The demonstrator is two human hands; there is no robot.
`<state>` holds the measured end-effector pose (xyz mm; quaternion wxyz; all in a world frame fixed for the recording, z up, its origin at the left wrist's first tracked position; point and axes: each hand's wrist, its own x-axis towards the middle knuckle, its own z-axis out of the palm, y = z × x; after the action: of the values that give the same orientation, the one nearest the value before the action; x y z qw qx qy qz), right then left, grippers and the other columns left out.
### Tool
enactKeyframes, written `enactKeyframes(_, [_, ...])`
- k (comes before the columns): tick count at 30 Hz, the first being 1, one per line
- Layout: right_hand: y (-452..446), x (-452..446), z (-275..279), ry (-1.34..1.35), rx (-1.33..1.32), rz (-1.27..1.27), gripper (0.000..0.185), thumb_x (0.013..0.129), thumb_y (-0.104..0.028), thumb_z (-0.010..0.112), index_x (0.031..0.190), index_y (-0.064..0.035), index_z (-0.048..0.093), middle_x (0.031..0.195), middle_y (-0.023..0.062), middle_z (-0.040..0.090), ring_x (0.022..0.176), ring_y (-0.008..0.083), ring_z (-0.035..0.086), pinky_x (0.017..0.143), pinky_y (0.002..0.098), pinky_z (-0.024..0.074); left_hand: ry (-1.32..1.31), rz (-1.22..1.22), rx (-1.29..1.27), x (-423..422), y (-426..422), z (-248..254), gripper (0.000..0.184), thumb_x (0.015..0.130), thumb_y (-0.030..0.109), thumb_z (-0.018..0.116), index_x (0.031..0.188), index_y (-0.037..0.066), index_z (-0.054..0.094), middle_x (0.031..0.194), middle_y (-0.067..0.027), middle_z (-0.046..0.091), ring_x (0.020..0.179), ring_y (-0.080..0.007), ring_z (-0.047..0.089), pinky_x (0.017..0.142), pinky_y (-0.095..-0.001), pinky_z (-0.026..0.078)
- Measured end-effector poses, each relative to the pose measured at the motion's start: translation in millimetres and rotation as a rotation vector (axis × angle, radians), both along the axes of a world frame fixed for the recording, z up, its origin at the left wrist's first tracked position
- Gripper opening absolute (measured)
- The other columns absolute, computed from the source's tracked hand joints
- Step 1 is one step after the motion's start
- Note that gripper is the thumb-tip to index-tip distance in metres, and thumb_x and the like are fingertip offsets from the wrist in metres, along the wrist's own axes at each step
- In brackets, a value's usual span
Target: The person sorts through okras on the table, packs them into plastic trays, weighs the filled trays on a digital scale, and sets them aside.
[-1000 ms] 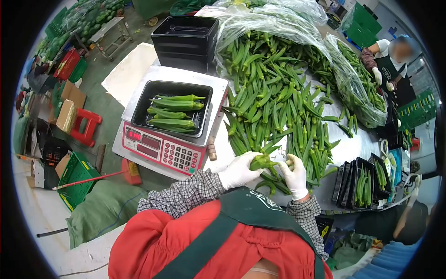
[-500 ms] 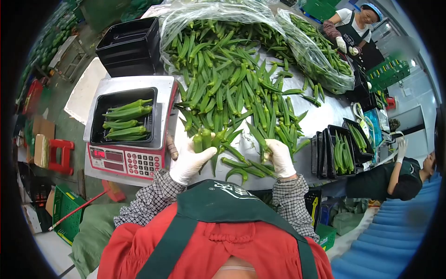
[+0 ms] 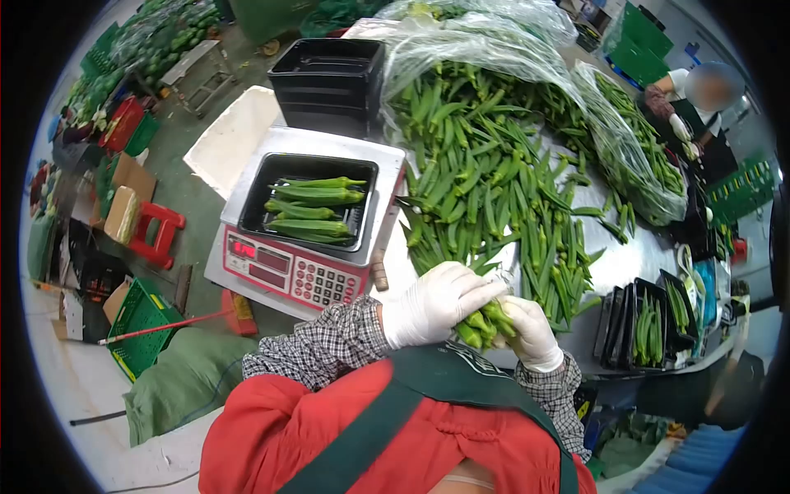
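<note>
My left hand point(image 3: 440, 305), in a white glove, is closed around several okra pods point(image 3: 485, 323) near the table's front edge. My right hand point(image 3: 531, 333), also gloved, touches it and grips the same bunch from the right. Behind both hands spreads a large heap of loose okra point(image 3: 485, 165). To the left, a black tray point(image 3: 366, 222) with several okra pods rests on a scale point(image 3: 329, 284) with a red-framed panel and a lit red display.
Stacked black trays point(image 3: 327, 86) stand behind the scale. Clear plastic bags point(image 3: 629, 156) of okra lie at the back right. More black trays point(image 3: 613, 325), some holding okra, stand at the right. A gloved co-worker point(image 3: 699, 123) is beyond the table.
Half a second ago my hands were apart, each with okra; now they meet around one bunch. The view has swung, shifting the scale and heap rightward in the picture.
</note>
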<state>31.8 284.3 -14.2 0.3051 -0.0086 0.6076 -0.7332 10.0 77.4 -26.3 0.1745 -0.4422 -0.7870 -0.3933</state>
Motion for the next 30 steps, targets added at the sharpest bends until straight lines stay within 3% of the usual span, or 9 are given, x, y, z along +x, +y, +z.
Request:
enactKeyframes(4, [-4, -7, -1, 0.130, -0.064, 0.038, 0.036, 0.093, -0.026, 0.048, 0.107, 0.0053, 0.058, 0.076, 0.0046, 0.059, 0.059, 0.0090, 0.052, 0.056, 0.0197, 0.0413, 0.183, 0.114, 0.024, -5, -50, 48, 0.053, 0.065, 0.011, 0.063, 0.116, 0.001, 0.050, 0.088, -0.0072, 0.058, 0.075, -0.0248, 0.058, 0.066, -0.0351, 0.045])
enactKeyframes(5, [-4, -11, -4, 0.146, -0.053, 0.005, 0.035, 0.093, -0.025, 0.048, 0.107, 0.0053, 0.057, 0.078, 0.0044, 0.060, 0.060, 0.0088, 0.053, 0.058, 0.0196, 0.0420, 0.358, 0.244, 0.050, -14, -72, 57, 0.059, 0.060, 0.018, 0.070, 0.114, 0.002, 0.051, 0.088, -0.0071, 0.058, 0.077, -0.0244, 0.059, 0.066, -0.0351, 0.046])
enactKeyframes(7, [6, -14, -11, 0.136, 0.032, -0.024, 0.032, 0.093, -0.021, 0.048, 0.107, 0.0055, 0.057, 0.081, 0.0042, 0.060, 0.063, 0.0080, 0.053, 0.061, 0.0200, 0.0429, 0.326, 0.397, -0.012, -20, -108, 81, 0.066, 0.053, 0.016, 0.074, 0.114, 0.003, 0.051, 0.091, -0.0085, 0.059, 0.080, -0.0273, 0.058, 0.072, -0.0395, 0.046])
enactKeyframes(8, [9, -12, -16, 0.121, 0.044, -0.041, 0.032, 0.093, -0.022, 0.048, 0.107, 0.0055, 0.057, 0.081, 0.0043, 0.060, 0.062, 0.0079, 0.053, 0.061, 0.0201, 0.0429, 0.354, 0.628, -0.161, -26, -132, 68, 0.070, 0.050, 0.014, 0.074, 0.115, 0.003, 0.051, 0.094, -0.0103, 0.059, 0.086, -0.0291, 0.057, 0.077, -0.0401, 0.044])
enactKeyframes(14, [18, -6, -35, 0.107, 0.147, -0.093, 0.029, 0.091, -0.018, 0.049, 0.106, 0.0057, 0.058, 0.079, 0.0048, 0.061, 0.062, 0.0075, 0.053, 0.060, 0.0203, 0.0429, -0.302, 0.569, -0.540, -47, -195, 14, 0.091, 0.061, 0.040, 0.078, 0.133, 0.002, 0.038, 0.136, -0.0198, 0.037, 0.133, -0.0306, 0.026, 0.110, -0.0423, 0.015])
enactKeyframes(17, [26, -5, -38, 0.090, 0.204, -0.130, 0.029, 0.091, -0.018, 0.050, 0.105, 0.0057, 0.058, 0.079, 0.0053, 0.061, 0.062, 0.0073, 0.053, 0.061, 0.0203, 0.0430, -0.123, 0.561, -0.193, -48, -206, 46, 0.082, 0.069, 0.043, 0.074, 0.131, 0.000, 0.040, 0.129, -0.0217, 0.044, 0.126, -0.0335, 0.037, 0.105, -0.0405, 0.027])
enactKeyframes(18, [29, -4, -38, 0.082, 0.190, -0.146, 0.029, 0.091, -0.018, 0.050, 0.105, 0.0059, 0.057, 0.080, 0.0058, 0.061, 0.061, 0.0077, 0.053, 0.061, 0.0200, 0.0432, -0.391, 0.530, 0.179, -40, -204, 55, 0.077, 0.074, 0.040, 0.070, 0.130, -0.001, 0.040, 0.125, -0.0210, 0.048, 0.122, -0.0310, 0.043, 0.102, -0.0371, 0.031])
enactKeyframes(19, [31, -3, -40, 0.074, 0.179, -0.159, 0.028, 0.092, -0.018, 0.049, 0.105, 0.0060, 0.057, 0.080, 0.0059, 0.061, 0.061, 0.0079, 0.053, 0.061, 0.0199, 0.0432, -0.195, 0.583, 0.222, -42, -214, 64, 0.070, 0.077, 0.036, 0.069, 0.129, -0.003, 0.042, 0.127, -0.0193, 0.048, 0.121, -0.0281, 0.043, 0.102, -0.0365, 0.031])
enactKeyframes(30, [29, -6, -45, 0.058, 0.198, -0.154, 0.027, 0.091, -0.016, 0.051, 0.105, 0.0065, 0.057, 0.080, 0.0069, 0.061, 0.061, 0.0093, 0.054, 0.058, 0.0192, 0.0443, -0.128, 0.890, 0.039, -23, -257, 58, 0.052, 0.079, 0.027, 0.068, 0.121, 0.001, 0.053, 0.130, -0.0199, 0.046, 0.125, -0.0283, 0.040, 0.104, -0.0360, 0.029])
